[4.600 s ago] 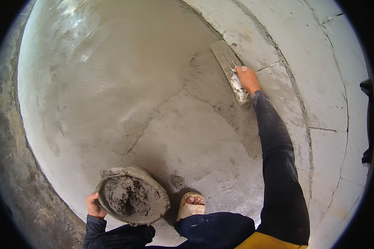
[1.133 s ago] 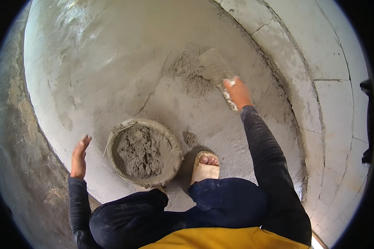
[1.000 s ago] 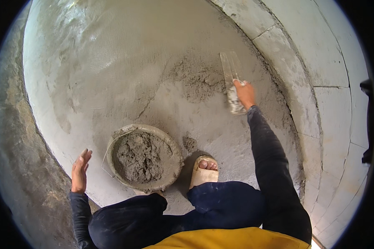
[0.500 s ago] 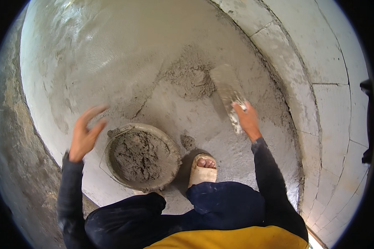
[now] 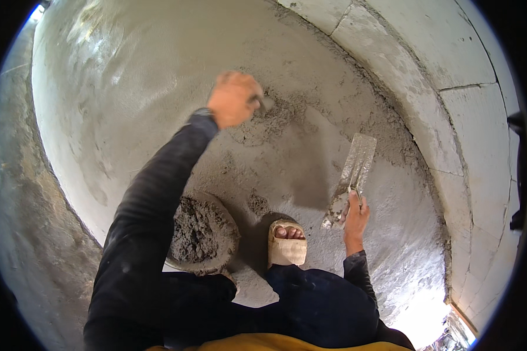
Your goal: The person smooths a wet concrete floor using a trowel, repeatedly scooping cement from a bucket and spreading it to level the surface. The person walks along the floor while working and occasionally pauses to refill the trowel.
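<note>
My right hand [image 5: 356, 221] grips the handle of a rectangular plastering trowel [image 5: 359, 159], its flat metal blade smeared with mortar and raised off the surface, casting a shadow. My left hand [image 5: 234, 99] reaches far forward, fingers curled closed and slightly blurred. A small grey piece [image 5: 266, 105] shows at its fingertips; I cannot make out what it is. Just beyond the fingers lies a rough patch of mortar [image 5: 287, 114] on the smoother grey layer. Near my left knee stands a bucket [image 5: 231, 234] of lumpy wet mortar [image 5: 194, 229], partly hidden by my left sleeve.
A pale block wall [image 5: 468, 123] curves along the right side. Smooth grey mortar [image 5: 158, 58] spreads ahead and left, bordered by a rougher stained strip [image 5: 35, 193]. My sandalled foot [image 5: 288, 243] stands beside the bucket, close to a small mortar clump [image 5: 257, 205].
My left hand has moved from beside the bucket, forward and right to the rough mortar, and its fingers have closed. My right hand has drawn the trowel back off the mortar toward me.
</note>
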### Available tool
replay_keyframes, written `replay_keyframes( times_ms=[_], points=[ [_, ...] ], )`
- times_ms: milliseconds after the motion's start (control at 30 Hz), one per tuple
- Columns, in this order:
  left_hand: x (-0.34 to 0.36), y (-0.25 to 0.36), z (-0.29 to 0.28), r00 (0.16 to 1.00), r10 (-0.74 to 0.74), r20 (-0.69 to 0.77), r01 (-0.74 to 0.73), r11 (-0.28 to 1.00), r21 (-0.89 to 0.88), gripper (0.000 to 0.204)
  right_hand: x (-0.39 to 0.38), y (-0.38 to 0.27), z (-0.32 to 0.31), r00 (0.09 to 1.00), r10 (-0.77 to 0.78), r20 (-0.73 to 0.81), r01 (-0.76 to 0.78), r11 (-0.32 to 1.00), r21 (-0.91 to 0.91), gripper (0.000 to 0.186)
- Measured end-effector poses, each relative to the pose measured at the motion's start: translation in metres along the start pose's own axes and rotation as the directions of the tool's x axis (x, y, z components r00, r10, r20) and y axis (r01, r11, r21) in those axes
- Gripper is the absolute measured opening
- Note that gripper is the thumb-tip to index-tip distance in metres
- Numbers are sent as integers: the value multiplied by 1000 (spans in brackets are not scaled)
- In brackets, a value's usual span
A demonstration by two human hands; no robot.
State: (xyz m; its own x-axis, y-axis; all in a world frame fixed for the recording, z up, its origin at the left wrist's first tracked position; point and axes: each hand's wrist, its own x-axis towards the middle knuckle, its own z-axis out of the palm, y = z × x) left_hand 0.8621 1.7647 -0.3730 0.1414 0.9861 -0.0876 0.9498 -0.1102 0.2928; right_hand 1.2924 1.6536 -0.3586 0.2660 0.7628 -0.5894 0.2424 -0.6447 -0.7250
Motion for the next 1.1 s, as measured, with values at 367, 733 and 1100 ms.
replay_keyframes(
  times_ms=[367,733,1100],
  points=[
    [-190,-88,-98,935,-298,-195,282,954,-106,25,-11,-35,139,584,-293,757,783,447,-432,47],
    [-487,-64,-125,503,-859,-96,450,355,-820,7,163,-104,179,571,-694,438,685,109,-721,69],
    [-506,-98,-131,401,-915,-36,63,66,-996,54,20,-51,256,617,-363,699,746,553,-372,67]
  ],
)
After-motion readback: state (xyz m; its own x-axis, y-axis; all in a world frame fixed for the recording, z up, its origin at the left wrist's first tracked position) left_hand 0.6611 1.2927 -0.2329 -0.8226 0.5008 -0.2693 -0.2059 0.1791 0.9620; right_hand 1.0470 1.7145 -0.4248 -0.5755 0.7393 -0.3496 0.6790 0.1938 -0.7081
